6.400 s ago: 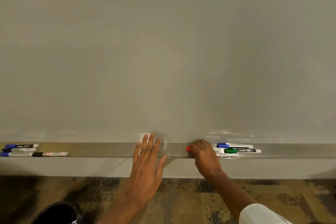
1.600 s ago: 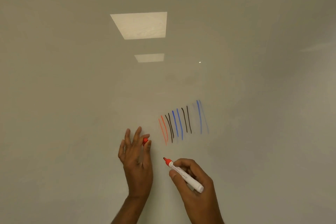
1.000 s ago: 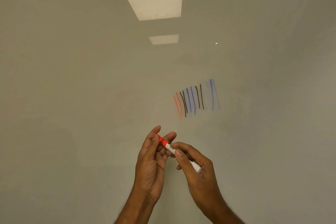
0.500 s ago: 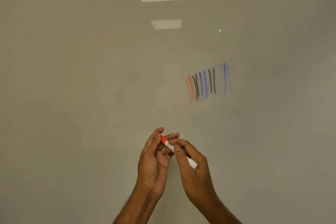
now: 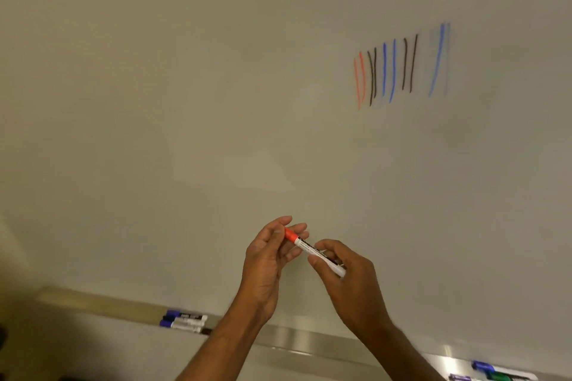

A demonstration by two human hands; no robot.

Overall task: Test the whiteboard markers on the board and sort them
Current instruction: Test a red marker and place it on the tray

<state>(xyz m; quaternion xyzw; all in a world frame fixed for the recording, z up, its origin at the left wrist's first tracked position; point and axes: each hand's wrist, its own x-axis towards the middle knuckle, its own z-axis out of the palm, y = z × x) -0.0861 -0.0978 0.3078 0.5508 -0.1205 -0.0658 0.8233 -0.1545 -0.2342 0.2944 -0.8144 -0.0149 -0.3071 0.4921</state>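
Head view: left hand (image 5: pixel 266 260) pinches the red marker (image 5: pixel 312 252) at its cap, right hand (image 5: pixel 349 281) grips the barrel, probably capping it; next comes sorting it onto the tray (image 5: pixel 297 339).

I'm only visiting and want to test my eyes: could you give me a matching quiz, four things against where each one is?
Things
1. red-capped marker
2. red strokes
3. green marker
4. faint blue strokes

Places
A. rightmost marks on the whiteboard
B. gripped by left hand and right hand
C. on the tray, bottom right
D. leftmost marks on the whiteboard

Pairs: 1-B, 2-D, 3-C, 4-A
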